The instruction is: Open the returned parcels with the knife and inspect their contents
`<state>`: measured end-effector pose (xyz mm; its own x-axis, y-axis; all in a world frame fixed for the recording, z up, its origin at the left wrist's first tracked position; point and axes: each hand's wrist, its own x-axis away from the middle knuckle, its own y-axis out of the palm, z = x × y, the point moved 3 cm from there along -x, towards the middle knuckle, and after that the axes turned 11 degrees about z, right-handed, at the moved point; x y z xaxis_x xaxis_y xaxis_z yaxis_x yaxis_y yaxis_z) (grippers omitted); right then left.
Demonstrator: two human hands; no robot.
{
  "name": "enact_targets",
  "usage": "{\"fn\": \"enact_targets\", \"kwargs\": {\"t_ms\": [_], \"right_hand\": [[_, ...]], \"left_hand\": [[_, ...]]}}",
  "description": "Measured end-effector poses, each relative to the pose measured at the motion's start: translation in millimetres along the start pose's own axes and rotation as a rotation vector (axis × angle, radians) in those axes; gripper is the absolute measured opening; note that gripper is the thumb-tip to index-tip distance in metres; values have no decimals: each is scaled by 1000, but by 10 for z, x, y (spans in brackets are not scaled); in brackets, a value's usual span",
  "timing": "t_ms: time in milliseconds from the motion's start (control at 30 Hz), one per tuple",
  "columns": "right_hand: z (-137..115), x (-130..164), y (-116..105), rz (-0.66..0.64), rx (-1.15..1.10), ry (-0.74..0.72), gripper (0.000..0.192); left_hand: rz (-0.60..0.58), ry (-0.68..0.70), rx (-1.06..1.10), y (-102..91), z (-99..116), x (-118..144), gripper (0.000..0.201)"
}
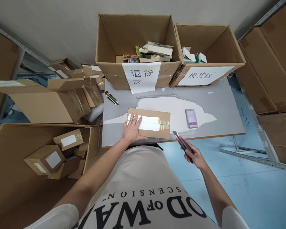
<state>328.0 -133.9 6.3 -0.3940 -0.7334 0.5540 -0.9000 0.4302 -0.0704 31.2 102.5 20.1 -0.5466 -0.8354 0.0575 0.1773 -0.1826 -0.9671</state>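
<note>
Left hand: the left hand (132,128) lies flat and open on the left end of the parcel (149,123), fingers spread, pressing on it from above.
Right hand: the right hand (193,156) is closed around the handle of the red-black cutter (182,143), just off the front edge of the table; the blade end points up and left, near the right front corner of the parcel but apart from it.
Parcel: flat brown cardboard box, lying near the front edge of the table (224,108), with a white label and clear tape across its top.
Table top: grey, with a big white patch where the surface is peeled off; the parcel lies partly on this patch.
Small item: a pink-white object (191,118), blurred, lies to the right of the parcel, well apart from it.
Second cutter: a yellow-black cutter (112,98) lies at the back left of the table.
Back boxes: two open cartons stand at the far edge; the left carton (114,68) holds books and carries a white paper sign, the right carton (235,60) holds a few small things and also carries a sign.
Left side: a big open box (4,165) beside the table holds several small taped parcels.
</note>
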Motion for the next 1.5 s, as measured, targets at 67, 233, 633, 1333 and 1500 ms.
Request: {"fn": "enact_targets", "kwargs": {"t_ms": [67,233,633,1333,1500], "right_hand": [[11,5,14,138,-115,-39,67],[-5,-72,356,361,-418,-48,35],[-220,-44,1176,255,-355,26,35],[-1872,-1884,1369,84,51,-49,6],[-1985,-2233,1644,52,262,-62,13]], "left_hand": [[18,12,48,-8,-2,17,119],[197,-58,199,-139,-198,-29,72],[-187,-443,1057,80,-1163,-713,51],[369,-961,1575,305,-601,430,43],[395,-1064,1600,488,-280,689,40]]}}
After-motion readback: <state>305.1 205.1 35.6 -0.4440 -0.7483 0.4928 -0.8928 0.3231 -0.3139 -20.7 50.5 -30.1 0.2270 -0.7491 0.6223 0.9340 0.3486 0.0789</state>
